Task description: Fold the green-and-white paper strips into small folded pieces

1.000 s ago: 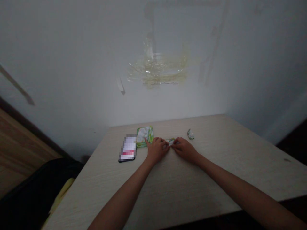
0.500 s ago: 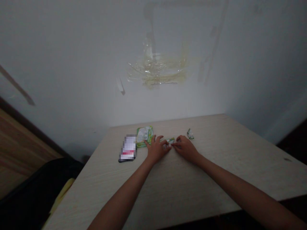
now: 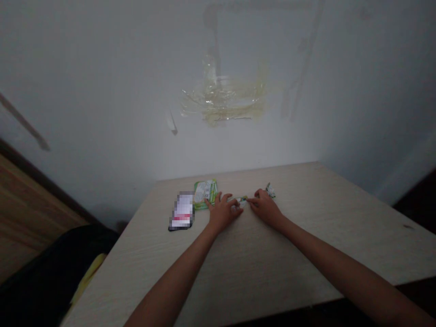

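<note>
A small green-and-white strip (image 3: 242,199), which looks like folded paper or wrapper, lies on the table between my hands. My left hand (image 3: 223,213) rests over its left part, with thumb and index finger curled around it and the other fingers spread toward a green packet (image 3: 206,190). My right hand (image 3: 267,209) is closed, its fingertips at the strip's right end. Just beyond the right knuckles lies a crumpled green-and-white scrap (image 3: 270,190). Fingers cover part of the strip, so its exact kind is hidden.
A phone-like flat object (image 3: 182,211), its face pixelated, lies left of the packet on the pale wooden table (image 3: 272,277). The wall (image 3: 238,145) with old tape stands behind the table. Dark and yellow cloth (image 3: 85,277) is at the lower left.
My right hand has shifted slightly up and right, its fingertips now at the strip's right end and its knuckles closer to the scrap. My left hand stays in place.
</note>
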Motion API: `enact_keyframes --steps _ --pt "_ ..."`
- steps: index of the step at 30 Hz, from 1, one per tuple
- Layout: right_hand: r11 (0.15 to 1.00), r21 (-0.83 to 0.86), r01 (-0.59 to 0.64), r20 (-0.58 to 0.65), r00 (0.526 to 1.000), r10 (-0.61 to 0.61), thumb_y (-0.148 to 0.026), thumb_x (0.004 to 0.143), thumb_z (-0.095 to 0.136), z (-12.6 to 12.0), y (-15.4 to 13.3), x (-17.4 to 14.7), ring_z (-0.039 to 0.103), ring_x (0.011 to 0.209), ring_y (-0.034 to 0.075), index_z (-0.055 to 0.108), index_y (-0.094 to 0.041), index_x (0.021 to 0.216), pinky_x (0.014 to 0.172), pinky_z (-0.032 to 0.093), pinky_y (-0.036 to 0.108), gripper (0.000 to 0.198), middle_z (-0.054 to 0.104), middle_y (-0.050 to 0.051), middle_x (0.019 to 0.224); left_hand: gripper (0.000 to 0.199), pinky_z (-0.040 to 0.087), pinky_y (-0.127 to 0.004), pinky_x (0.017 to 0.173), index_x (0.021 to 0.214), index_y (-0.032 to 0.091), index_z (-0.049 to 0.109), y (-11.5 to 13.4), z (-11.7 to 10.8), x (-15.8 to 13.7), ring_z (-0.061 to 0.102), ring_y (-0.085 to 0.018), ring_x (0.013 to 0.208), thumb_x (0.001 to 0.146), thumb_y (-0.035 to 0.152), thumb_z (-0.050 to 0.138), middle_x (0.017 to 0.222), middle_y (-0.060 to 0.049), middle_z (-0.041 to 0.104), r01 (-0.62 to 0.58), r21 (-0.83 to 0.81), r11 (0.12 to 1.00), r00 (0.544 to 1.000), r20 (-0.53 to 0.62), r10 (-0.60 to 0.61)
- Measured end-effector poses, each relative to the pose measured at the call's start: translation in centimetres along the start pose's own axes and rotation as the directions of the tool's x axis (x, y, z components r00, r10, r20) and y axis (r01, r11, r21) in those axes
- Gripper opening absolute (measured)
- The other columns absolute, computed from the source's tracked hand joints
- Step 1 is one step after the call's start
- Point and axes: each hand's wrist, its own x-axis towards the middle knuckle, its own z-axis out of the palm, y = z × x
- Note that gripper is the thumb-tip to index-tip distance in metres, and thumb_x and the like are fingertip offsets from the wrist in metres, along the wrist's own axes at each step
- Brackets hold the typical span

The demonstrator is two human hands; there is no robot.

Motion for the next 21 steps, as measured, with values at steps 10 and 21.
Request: enact_keyframes --steps 10,21 --pt "0.995 -0.099 -0.01 -0.033 0.999 0.007 -0.022 0.09 0.057 -0.1 -0.3 0.1 0.05 0.095 0.022 0.076 -0.019 0.102 0.087 0.043 0.034 0.022 0.054 0.011 0.098 0.026 -0.002 -0.08 0.103 0.098 0.043 0.07 -0.1 0.2 -0.2 0.027 -0.035 0.139 0.081 0.059 0.06 0.137 0.004 0.054 -0.003 0.017 1.0 0.999 -0.044 0.004" --pt "0.994 -0.079 0.077 -0.036 0.996 -0.08 -0.024 0.092 0.055 -1.1 -0.8 -0.8 0.055 0.099 0.022 0.074 -0.019 0.106 0.089 0.046 0.035 0.024 0.056 0.013 0.111 0.023 -0.008 -0.079 0.103 0.101 0.046 0.07 -0.4 0.3 -0.5 0.032 -0.033 0.136 0.085 0.056 0.057 0.129 0.005 0.061 -0.024 0.005 1.0 0.997 -0.072 0.025"
